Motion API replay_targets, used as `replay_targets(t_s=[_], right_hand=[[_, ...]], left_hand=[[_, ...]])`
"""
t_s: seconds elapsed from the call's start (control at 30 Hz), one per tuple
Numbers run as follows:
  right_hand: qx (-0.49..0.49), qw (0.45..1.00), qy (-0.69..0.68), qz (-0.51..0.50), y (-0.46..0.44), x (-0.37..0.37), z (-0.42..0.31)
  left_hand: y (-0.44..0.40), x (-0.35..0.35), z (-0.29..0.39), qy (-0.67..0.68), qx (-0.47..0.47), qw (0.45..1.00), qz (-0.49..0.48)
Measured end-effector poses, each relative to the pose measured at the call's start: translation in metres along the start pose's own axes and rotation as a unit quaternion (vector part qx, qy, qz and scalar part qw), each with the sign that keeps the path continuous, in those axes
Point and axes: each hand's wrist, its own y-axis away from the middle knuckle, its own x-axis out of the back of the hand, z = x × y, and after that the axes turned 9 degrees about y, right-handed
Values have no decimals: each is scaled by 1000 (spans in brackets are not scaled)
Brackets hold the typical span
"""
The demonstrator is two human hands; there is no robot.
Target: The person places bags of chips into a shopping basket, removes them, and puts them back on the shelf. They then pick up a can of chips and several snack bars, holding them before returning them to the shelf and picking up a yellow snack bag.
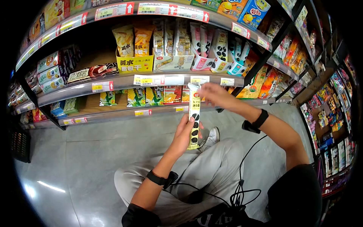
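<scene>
An upright, slim pack of mini cookies [194, 120], white at the top and yellow below, with dark round cookies printed on it, stands in front of the shelves. My left hand [184, 133] is wrapped round its lower half. Beside the top end is my right hand [214, 94], slightly blurred, with loosely bent fingers that look apart; whether they touch the wrapper I cannot tell. Similar cookie packs [221, 44] fill a display box [219, 65] on the shelf just beyond, between a pink box [202, 62] and a teal box [236, 69].
A shelf edge [124, 82] with price tags runs across in front of me. Yellow snack box [134, 64] and wafer-like packs [94, 72] sit farther left. A dark basket [20, 142] stands on the grey floor [87, 151]. Black cable [242, 193] hangs over my lap.
</scene>
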Motion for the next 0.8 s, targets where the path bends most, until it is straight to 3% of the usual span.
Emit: replay_targets(t_s=[0.07, 0.13, 0.17, 0.23, 0.3, 0.37, 0.43, 0.5, 0.7, 0.77, 0.8], right_hand=[[165, 985, 22, -51, 20, -24, -10], [168, 984, 34, -56, 20, -16, -4], [172, 982, 47, -65, 20, -11, -3], [140, 988, 58, 30, 34, 3, -19], [113, 987, 44, 101, 40, 30, -22], [167, 950, 26, 263, 38, 54, -6], [208, 913, -53, 348, 38, 75, -3], [260, 868, -17, 423, 32, 96, 1], [289, 850, 58, 436, -10, 147, 20], [187, 898, 78, 391, -26, 156, 21], [177, 896, 88, 399, -30, 155, 13]], left_hand=[[4, -3, 2, -27, 22, 999, 3], [4, -6, 0, -54, 44, 998, 1], [3, -4, -5, -128, 7, 992, 0], [1, 2, -12, -202, -33, 979, -4], [-2, 11, -15, -344, -151, 927, 15], [-6, 20, -17, -298, -117, 947, 28], [-5, 20, -13, -250, -83, 963, 48], [-3, 14, -4, -197, -25, 978, 66], [-1, 12, -9, -225, -3, 973, 56], [-2, 15, -10, -221, 3, 974, 52], [-3, 16, -10, -214, 11, 975, 49]])
